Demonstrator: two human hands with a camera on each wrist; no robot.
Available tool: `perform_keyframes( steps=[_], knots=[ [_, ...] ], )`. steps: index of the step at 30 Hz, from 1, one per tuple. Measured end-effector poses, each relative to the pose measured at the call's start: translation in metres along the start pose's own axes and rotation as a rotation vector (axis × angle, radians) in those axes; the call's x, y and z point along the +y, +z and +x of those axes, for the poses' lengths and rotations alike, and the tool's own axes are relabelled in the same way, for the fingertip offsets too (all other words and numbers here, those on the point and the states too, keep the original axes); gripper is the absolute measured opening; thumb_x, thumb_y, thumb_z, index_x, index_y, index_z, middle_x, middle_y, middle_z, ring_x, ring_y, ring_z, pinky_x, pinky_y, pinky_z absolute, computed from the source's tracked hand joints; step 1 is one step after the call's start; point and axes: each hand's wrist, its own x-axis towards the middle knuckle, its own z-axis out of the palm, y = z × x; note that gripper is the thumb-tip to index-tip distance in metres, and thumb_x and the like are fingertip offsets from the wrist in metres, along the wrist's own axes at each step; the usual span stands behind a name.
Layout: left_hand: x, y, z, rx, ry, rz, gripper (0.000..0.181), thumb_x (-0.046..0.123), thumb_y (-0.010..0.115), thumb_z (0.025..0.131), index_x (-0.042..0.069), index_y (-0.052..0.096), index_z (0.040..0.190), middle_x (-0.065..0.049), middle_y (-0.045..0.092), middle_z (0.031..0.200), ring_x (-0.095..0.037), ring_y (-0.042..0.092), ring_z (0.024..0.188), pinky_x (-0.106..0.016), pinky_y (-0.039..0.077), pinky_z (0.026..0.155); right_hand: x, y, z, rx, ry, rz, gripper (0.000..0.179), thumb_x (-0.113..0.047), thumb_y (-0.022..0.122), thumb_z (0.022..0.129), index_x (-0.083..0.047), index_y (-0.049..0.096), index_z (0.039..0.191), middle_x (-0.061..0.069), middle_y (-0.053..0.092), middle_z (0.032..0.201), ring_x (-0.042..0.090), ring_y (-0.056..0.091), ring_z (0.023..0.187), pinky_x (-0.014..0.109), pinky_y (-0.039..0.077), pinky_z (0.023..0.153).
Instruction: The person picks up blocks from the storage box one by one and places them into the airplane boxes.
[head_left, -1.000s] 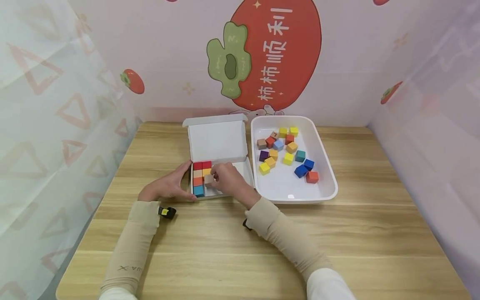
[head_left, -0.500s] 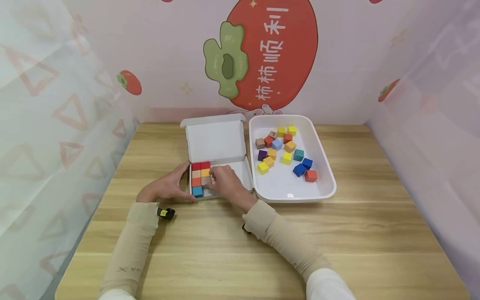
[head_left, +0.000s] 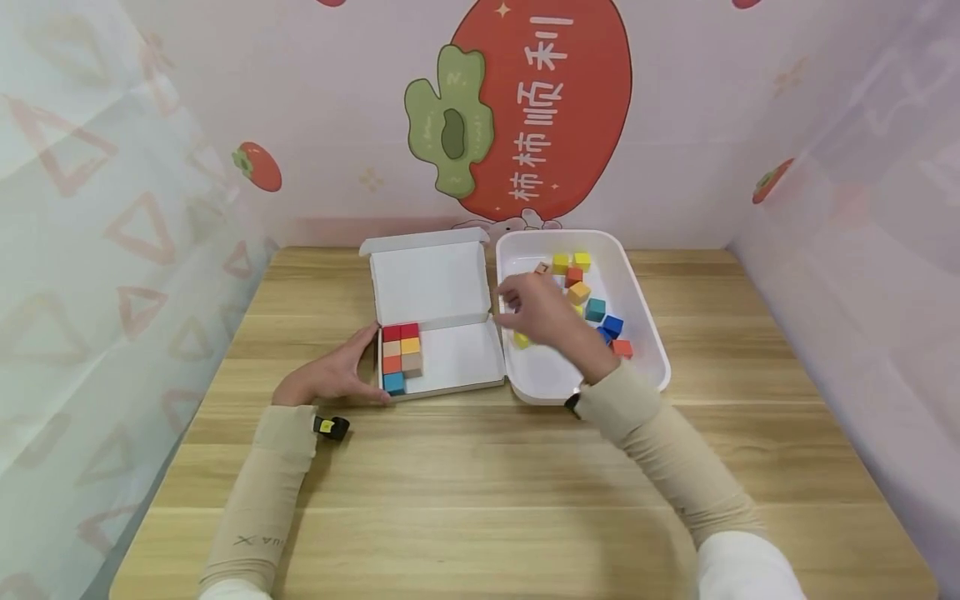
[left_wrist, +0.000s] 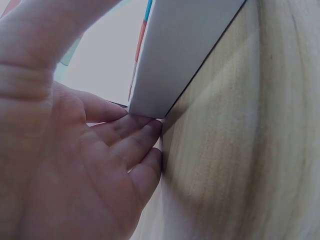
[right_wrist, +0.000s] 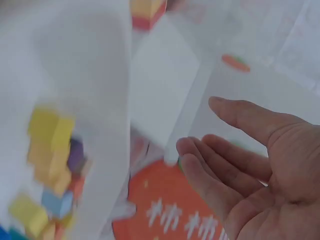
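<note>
A white cardboard box (head_left: 457, 354) stands with its lid (head_left: 431, 283) raised at the back. Along its left side sit several coloured wooden blocks: red ones (head_left: 400, 332), a yellow one (head_left: 409, 344), an orange one (head_left: 392, 364), a tan one (head_left: 412, 363) and a blue one (head_left: 393, 383). My left hand (head_left: 337, 371) spans the box's left end, thumb at the front corner, and its fairly straight fingers (left_wrist: 135, 145) touch the box wall. Above the left part of the white tray (head_left: 551, 387) is my right hand (head_left: 540, 308), with nothing between thumb and fingers. It hides some tray blocks.
Scattered in the tray are more blocks, among them a teal one (head_left: 596, 310), a dark blue one (head_left: 612, 326) and a red one (head_left: 622, 348). The tray touches or nearly touches the box's right side. A printed wall cloth (head_left: 330, 108) rises behind the wooden table (head_left: 465, 500).
My right hand set the tan block down in the second column, let go and moved right, out of the box to above the tray. The left hand stays on the box.
</note>
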Motion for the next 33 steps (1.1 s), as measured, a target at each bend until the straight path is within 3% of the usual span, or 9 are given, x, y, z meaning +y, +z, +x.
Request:
perform_keyframes(
  steps=[6, 10, 16, 22, 33],
  knots=[
    [0.001, -0.003, -0.001, 0.006, 0.011, -0.003, 0.138, 0.044, 0.093, 0.079, 0.006, -0.004, 0.169, -0.019, 0.006, 0.177, -0.042, 0.011, 0.163, -0.065, 0.017, 0.131, 0.039, -0.053, 0.009, 0.022, 0.059, -0.132, 0.035, -0.012, 0.084, 0.091, 0.001, 0.075, 0.122, 0.019, 0.075, 0.119, 0.034, 0.071, 0.108, 0.049, 0.062, 0.100],
    [0.000, -0.004, -0.002, 0.010, 0.012, -0.010, 0.138, 0.044, 0.093, 0.079, 0.007, -0.004, 0.169, -0.019, 0.006, 0.177, -0.042, 0.011, 0.162, -0.066, 0.017, 0.131, 0.067, -0.067, 0.018, -0.036, 0.122, -0.204, 0.029, -0.012, 0.083, 0.092, -0.001, 0.077, 0.118, 0.018, 0.074, 0.115, 0.034, 0.067, 0.101, 0.048, 0.063, 0.098],
    [-0.003, -0.001, -0.003, 0.011, 0.012, -0.065, 0.139, 0.044, 0.096, 0.076, 0.016, -0.002, 0.171, -0.013, 0.010, 0.177, -0.037, 0.014, 0.161, -0.067, 0.017, 0.131, 0.097, -0.058, 0.025, -0.210, 0.265, -0.241, 0.032, -0.018, 0.081, 0.094, -0.004, 0.074, 0.122, 0.015, 0.069, 0.117, 0.034, 0.060, 0.107, 0.053, 0.057, 0.103],
    [-0.002, 0.000, -0.002, 0.014, 0.041, -0.053, 0.138, 0.045, 0.095, 0.076, 0.015, 0.000, 0.171, -0.014, 0.011, 0.177, -0.038, 0.015, 0.161, -0.067, 0.017, 0.131, 0.112, -0.047, 0.027, -0.253, 0.366, -0.236, 0.034, -0.017, 0.086, 0.090, -0.008, 0.073, 0.119, 0.013, 0.067, 0.116, 0.034, 0.059, 0.108, 0.061, 0.051, 0.109],
    [-0.003, 0.001, -0.001, 0.012, 0.039, -0.044, 0.138, 0.045, 0.094, 0.077, 0.014, -0.003, 0.171, -0.015, 0.006, 0.178, -0.039, 0.011, 0.163, -0.067, 0.015, 0.131, 0.123, -0.042, 0.029, -0.287, 0.347, -0.276, 0.024, -0.014, 0.085, 0.091, -0.007, 0.076, 0.112, 0.013, 0.070, 0.110, 0.034, 0.060, 0.105, 0.055, 0.054, 0.104]
  ],
)
